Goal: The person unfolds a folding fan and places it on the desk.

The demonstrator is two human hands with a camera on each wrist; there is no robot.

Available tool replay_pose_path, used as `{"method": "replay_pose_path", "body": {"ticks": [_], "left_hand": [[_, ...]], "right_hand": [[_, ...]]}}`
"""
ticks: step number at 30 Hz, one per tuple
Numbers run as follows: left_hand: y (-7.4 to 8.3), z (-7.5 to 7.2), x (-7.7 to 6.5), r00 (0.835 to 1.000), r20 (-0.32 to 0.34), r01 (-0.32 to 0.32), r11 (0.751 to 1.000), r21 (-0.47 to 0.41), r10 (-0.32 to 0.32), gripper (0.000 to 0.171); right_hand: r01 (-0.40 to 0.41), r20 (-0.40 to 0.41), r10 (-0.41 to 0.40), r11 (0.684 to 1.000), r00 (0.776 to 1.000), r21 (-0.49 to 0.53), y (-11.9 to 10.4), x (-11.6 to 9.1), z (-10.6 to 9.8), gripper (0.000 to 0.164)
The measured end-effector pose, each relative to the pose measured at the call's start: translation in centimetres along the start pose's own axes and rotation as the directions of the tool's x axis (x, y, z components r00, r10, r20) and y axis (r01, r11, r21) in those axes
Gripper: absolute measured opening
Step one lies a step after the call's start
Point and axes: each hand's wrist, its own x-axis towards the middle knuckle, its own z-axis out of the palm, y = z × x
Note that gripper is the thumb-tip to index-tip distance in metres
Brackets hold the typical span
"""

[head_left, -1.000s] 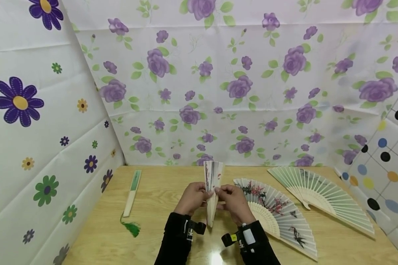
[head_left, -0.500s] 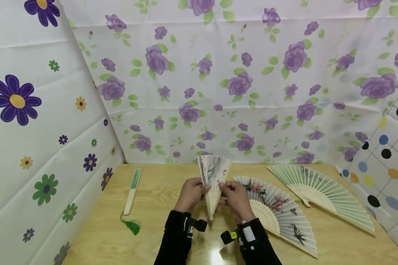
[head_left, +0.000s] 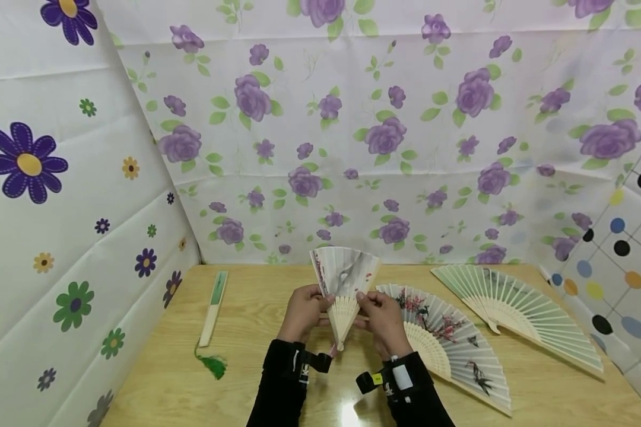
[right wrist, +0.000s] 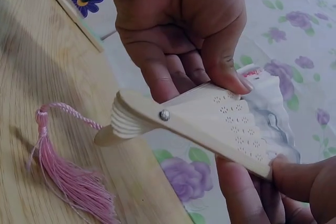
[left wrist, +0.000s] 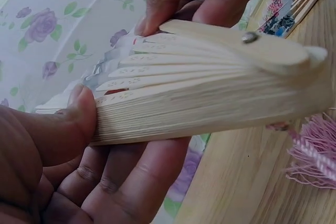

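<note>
A partly spread folding fan stands upright between both hands over the table, its pale leaf painted grey with red specks. My left hand pinches its left side between thumb and fingers. On the opposite side my right hand pinches the outer rib, thumb in front. In the left wrist view many ribs lie stacked under the left thumb, while a few are spread out toward the right hand. A metal rivet joins the pierced ribs at the narrow end, where a pink tassel hangs on a cord.
To the right lie a spread fan with blossoms and birds and, farther off, a spread green fan. A folded green fan with a green tassel lies at left. Flowered cloth hangs behind the wooden table.
The held fan has gone from nearly folded to a narrow spread, its grey painting now showing. The hands have moved slightly apart. The fans on the table stay put.
</note>
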Motion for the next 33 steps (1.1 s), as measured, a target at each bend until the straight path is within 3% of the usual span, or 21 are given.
{"method": "replay_pose_path", "body": {"ticks": [9,16,33], "left_hand": [[-0.01,-0.1,-0.19,1.0,-0.003,0.01,1.0,-0.019,-0.01,0.031],[-0.17,-0.21,-0.27,1.0,-0.026,-0.015,1.0,-0.023,0.014,0.032],[0.27,-0.41,-0.13,0.998,-0.066,-0.012,0.998,-0.066,0.008,0.028]], "right_hand": [[0.0,0.045,-0.001,1.0,0.999,0.03,0.08,-0.05,-0.19,0.024],[-0.006,-0.025,0.008,0.999,1.0,0.044,0.01,-0.39,-0.31,0.014],[0.029,-0.1,-0.019,0.995,0.995,0.096,-0.16,-0.3,-0.21,0.019]]}}
